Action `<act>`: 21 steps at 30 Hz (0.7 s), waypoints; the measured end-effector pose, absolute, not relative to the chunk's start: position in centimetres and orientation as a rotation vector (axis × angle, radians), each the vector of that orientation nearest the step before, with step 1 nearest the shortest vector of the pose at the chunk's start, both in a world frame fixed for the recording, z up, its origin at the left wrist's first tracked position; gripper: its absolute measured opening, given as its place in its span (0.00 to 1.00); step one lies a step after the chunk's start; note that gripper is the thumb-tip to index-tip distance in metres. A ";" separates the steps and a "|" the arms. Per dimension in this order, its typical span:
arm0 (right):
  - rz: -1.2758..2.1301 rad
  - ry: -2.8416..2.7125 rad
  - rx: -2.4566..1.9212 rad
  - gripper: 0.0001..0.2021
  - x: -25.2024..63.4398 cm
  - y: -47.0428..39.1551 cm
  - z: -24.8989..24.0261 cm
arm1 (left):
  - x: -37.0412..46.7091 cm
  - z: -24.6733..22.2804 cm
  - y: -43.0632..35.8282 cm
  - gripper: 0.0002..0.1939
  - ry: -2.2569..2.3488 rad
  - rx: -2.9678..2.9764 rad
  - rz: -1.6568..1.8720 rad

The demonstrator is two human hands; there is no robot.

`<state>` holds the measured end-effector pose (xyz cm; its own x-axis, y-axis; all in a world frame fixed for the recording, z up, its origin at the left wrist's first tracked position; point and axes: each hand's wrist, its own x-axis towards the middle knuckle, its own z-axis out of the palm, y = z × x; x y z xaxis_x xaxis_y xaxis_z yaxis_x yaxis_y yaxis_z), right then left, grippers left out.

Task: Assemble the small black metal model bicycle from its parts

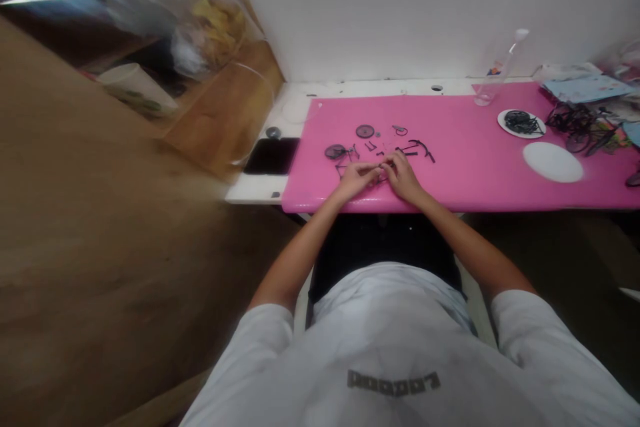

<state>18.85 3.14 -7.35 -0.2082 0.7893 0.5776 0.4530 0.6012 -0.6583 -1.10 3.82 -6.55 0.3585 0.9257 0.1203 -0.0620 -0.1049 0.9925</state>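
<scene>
My left hand [358, 180] and my right hand [401, 175] meet near the front edge of the pink table cover [465, 180]. Fingers of both are closed around a small dark part between them, too small to name. Just left of them lies a dark miniature frame piece with a spoked wheel [335, 151]. Beyond the hands are a loose wheel [365, 131], a small ring-shaped part [401, 130] and several short black pieces. A curved black part [424, 148] rests to the right of my right hand.
At the right are a white plate of black parts [522, 123], a white disc [553, 162], a clear bottle [495, 77] and a heap of dark miniature bicycles [580, 130]. A black flat object [271, 156] lies at the table's left end. A white wall stands behind.
</scene>
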 end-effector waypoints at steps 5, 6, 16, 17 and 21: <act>0.435 -1.856 -1.012 0.05 18.8 3.0 -7.1 | -1.0 -6.7 3.7 0.21 0.847 1.429 1.021; 0.434 -1.859 -1.010 0.05 18.8 3.0 -7.1 | -1.0 -6.7 3.7 0.21 0.842 1.433 1.021; 0.505 -1.799 -1.028 0.05 19.0 3.2 -7.0 | -1.0 -6.6 3.8 0.22 0.829 1.412 1.040; 0.505 -1.796 -1.029 0.05 19.0 3.1 -7.0 | -1.0 -6.6 3.8 0.22 0.832 1.409 1.039; 0.494 -1.811 -1.022 0.06 18.9 3.0 -6.9 | -1.0 -6.6 3.8 0.22 0.828 1.413 1.024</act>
